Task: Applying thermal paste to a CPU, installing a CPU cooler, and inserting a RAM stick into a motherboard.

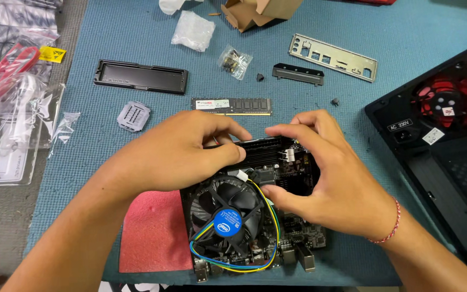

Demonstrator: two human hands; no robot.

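Hands curled over motherboard (277, 162), left hand (179, 151) fingers pinching memory stick (258, 145), right hand (320, 173) fingers half-curled, touching board.

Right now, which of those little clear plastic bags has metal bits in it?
The small bag of screws, lying left of the silver port plate. The padded bag beside it looks white, and the flat one looks empty.

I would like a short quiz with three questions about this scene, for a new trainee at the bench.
1. True or false: the memory stick on the blue mat lies beyond both hands.
2. What lies under the motherboard at its left side? A) pink foam B) metal plate C) cardboard box
3. Which hand wears a red thread bracelet?

Key
1. True.
2. A, the pink foam.
3. The right hand; the left hand has a bare wrist.
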